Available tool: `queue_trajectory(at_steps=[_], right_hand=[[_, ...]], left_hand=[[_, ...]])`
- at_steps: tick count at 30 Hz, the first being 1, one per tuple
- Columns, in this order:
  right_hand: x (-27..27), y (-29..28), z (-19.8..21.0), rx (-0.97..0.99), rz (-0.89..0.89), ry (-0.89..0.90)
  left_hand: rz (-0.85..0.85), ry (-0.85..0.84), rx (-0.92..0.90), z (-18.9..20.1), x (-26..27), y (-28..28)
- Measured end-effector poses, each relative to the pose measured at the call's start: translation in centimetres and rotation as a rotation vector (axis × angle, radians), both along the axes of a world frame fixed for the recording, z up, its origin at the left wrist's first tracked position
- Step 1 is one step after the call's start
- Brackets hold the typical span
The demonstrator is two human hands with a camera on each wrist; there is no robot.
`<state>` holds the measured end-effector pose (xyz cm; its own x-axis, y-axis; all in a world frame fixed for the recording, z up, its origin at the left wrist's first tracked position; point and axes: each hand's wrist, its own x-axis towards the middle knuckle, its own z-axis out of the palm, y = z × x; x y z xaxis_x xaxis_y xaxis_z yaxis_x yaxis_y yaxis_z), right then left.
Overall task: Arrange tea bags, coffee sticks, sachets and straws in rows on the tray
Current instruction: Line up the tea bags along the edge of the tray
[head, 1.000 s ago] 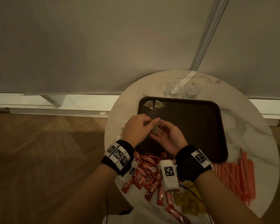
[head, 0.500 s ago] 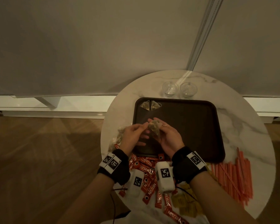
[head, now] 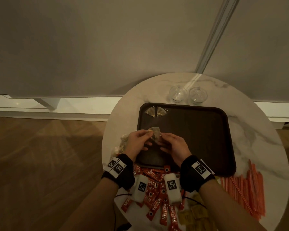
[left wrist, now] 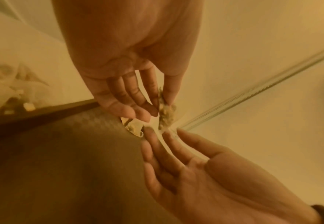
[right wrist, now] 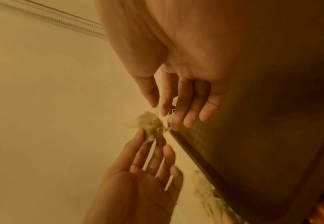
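A dark brown tray (head: pixel 207 130) lies on a round marble table (head: pixel 257 130). Two pyramid tea bags (head: pixel 154 111) sit side by side in its far left corner, also the two tea bags (left wrist: pixel 134 127) in the left wrist view. Above the tray's left part both hands hold a third tea bag (head: pixel 154 132). My left hand (head: pixel 149 133) pinches this tea bag (left wrist: pixel 165 112) between thumb and forefinger. My right hand (head: pixel 162 135) pinches a corner of the same tea bag (right wrist: pixel 151 125) at its fingertips, its other fingers straight.
Loose tea bags (head: pixel 122 144) are piled left of the tray. Red coffee sticks (head: pixel 153 197) lie at the near edge, yellow sachets (head: pixel 195 214) beside them, orange straws (head: pixel 247 189) at the right. Two glasses (head: pixel 178 95) stand behind the tray by the wall.
The left hand has uncurled from over the tea bag and now holds it at its fingertips. Both hands stay over the tray's left part.
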<state>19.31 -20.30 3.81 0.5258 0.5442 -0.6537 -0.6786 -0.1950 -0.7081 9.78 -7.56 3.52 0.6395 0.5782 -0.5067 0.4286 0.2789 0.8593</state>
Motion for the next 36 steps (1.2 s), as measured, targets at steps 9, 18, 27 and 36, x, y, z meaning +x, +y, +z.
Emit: queue_trajectory(at_steps=[9,18,27,36], right_hand=[[3.7,2.5,-4.2,-0.217,0.206,-0.080],[7.0,5.7,-7.4,-0.339,0.419,-0.144],[8.7,7.7,-8.2,-0.332,0.482,-0.208],[8.2,8.1,-9.2,-0.343,0.350,-0.244]], left_hand=[[-0.538,0.258,0.477,-2.5,3.9,7.2],[-0.957,0.457,0.832,-5.4,9.8,11.3],[-0.958,0.500,1.033,-6.3,11.2,12.6],[-0.911,0.279,0.868,-6.3,7.8,12.7]])
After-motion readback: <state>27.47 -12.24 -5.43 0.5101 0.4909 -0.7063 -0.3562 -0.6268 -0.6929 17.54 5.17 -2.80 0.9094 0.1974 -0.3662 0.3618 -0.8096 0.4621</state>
